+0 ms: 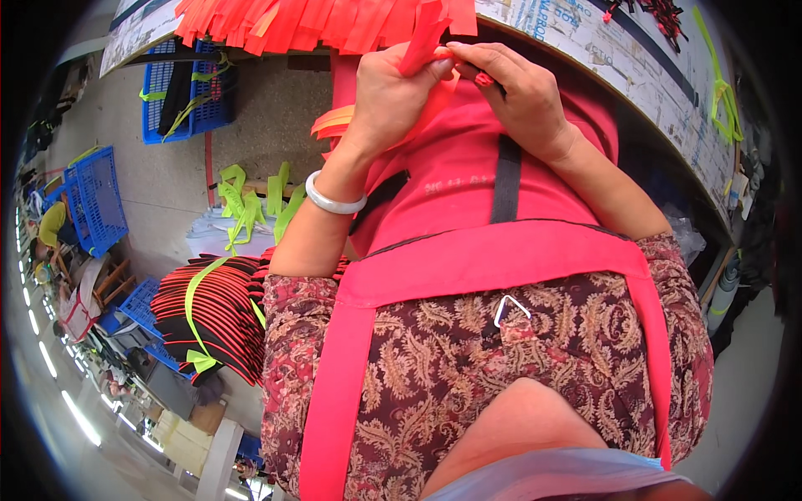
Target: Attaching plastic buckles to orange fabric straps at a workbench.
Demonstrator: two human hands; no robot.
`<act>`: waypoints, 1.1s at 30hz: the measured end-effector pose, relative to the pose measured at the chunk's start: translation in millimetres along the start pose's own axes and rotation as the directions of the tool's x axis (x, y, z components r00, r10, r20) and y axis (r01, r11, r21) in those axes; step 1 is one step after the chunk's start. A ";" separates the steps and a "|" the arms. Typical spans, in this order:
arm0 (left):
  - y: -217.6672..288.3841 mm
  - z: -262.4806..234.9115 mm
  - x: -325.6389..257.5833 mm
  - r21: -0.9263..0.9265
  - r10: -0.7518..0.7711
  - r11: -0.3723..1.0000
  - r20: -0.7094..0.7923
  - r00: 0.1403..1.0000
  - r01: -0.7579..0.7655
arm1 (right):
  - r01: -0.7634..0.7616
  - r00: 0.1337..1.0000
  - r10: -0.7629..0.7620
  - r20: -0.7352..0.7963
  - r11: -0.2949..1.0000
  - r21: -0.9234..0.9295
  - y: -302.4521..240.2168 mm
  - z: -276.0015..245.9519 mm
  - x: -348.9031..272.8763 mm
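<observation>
Seen from above, the left hand [393,92] pinches a thin, flat red-orange fabric strip [424,37] at the edge of a paper-covered work surface [585,42], and the right hand [514,88] is closed on a small dark tool with a red tip [484,79] touching the same strip. More limp strips [317,21] overhang the edge above a smooth red apron [468,192]. To the left lie a bundled stack of red-and-black pieces [213,313] and blue plastic crates [96,200].

This was a garment or sewing workshop. Cut red fabric strips [334,21] lay heaped along a paper-covered worktable [635,58], a tied stack of red-and-black pieces [213,313] sat beside the seat, and blue plastic crates [96,200] stood on the concrete floor [159,179].
</observation>
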State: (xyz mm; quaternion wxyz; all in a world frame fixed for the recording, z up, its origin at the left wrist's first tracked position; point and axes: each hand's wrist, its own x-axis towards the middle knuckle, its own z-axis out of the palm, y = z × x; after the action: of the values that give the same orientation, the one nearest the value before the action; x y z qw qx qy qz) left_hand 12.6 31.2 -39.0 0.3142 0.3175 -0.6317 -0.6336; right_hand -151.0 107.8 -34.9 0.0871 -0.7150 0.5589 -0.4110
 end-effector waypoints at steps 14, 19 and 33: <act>15.1 -23.2 10.3 -0.185 0.002 0.983 0.072 0.997 0.012 | -0.676 0.667 0.681 0.301 0.385 0.628 14.5 -52.7 17.2; 39.9 -17.8 12.3 -0.135 0.180 0.976 0.075 0.981 -0.168 | -0.690 0.666 0.507 0.547 0.142 0.710 -8.9 -22.5 28.0; 29.7 -30.5 10.7 0.055 0.060 0.997 -0.145 0.988 -0.052 | -0.404 0.915 0.232 0.331 0.556 0.727 -7.8 -10.8 39.7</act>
State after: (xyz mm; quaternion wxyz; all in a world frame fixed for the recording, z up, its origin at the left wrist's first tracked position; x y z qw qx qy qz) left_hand 30.5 4.2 -9.3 0.3693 0.3533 -0.6316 -0.5830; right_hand -151.2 79.6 -3.8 0.5171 -0.5278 0.4323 -0.5169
